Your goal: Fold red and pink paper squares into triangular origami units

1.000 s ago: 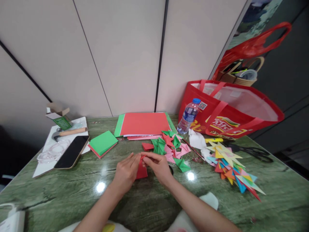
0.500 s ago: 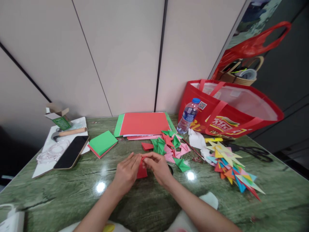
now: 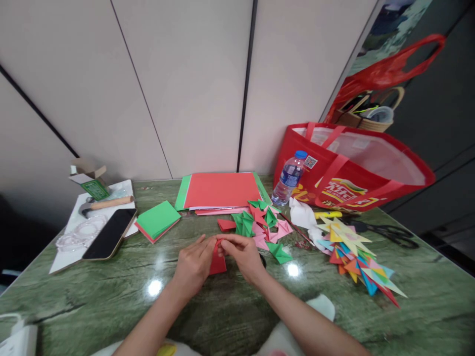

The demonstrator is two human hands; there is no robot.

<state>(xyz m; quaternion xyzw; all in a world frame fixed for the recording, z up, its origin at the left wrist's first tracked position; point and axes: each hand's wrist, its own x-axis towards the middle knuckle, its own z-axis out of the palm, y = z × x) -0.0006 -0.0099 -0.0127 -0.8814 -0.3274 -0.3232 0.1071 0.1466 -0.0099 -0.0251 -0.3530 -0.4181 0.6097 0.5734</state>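
Observation:
A small folded red paper (image 3: 217, 262) lies on the green marble table (image 3: 111, 291) between both my hands. My left hand (image 3: 193, 264) presses its left side with curled fingers. My right hand (image 3: 242, 254) pinches its top edge. Just beyond my fingers lies a heap of folded green, red and pink paper pieces (image 3: 261, 227). A single red folded piece (image 3: 226, 225) sits at the heap's left.
A stack of red and green sheets (image 3: 220, 190) lies at the back, with a green square pad (image 3: 159, 220) to its left. Also on the table: a phone (image 3: 110, 233), hammer (image 3: 106, 202), water bottle (image 3: 290, 179), red bag (image 3: 352, 168), multicoloured folded points (image 3: 356, 257), scissors (image 3: 393, 233).
Almost nothing: my fingers shift slightly on the red paper while it stays in place between my hands.

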